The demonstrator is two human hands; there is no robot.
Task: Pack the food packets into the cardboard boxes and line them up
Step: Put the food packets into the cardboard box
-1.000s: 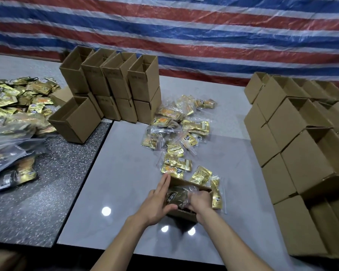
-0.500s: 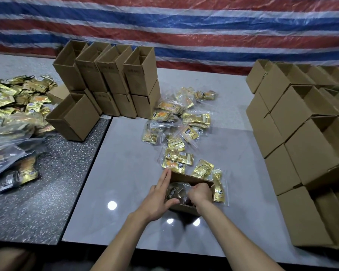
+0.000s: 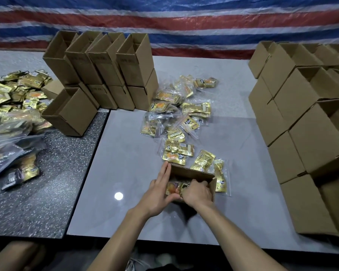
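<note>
Found open cardboard box (image 3: 192, 173) at lower centre, long axis roughly left-right, food packet (image 3: 173, 187) lying partly inside. Noted left hand (image 3: 157, 194) straight-fingered against box's left wall, thumb touching packet; right hand (image 3: 198, 192) curled over packet from right. Judged right hand nearer for seating it. Logged loose packets (image 3: 176, 118) just above box, stacked boxes (image 3: 311, 133) at right.
</note>
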